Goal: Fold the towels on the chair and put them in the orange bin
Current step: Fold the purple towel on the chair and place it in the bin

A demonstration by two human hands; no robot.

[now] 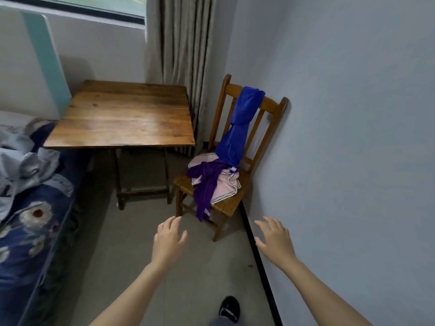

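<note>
Head view, approach step: left hand (168,238) and right hand (274,238), both spread wide and empty, hover at six o'clock of the chair (270,105), blue towel (242,118) draped at twelve, purple towel (207,182) over pink towel (226,187) on the seat; next probably calls for pinching one towel free.

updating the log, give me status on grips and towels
Left grip and right grip open, empty, short of the chair. Blue towel over backrest, purple towel and pink towel on seat, unfolded. Orange bin not in view.
</note>
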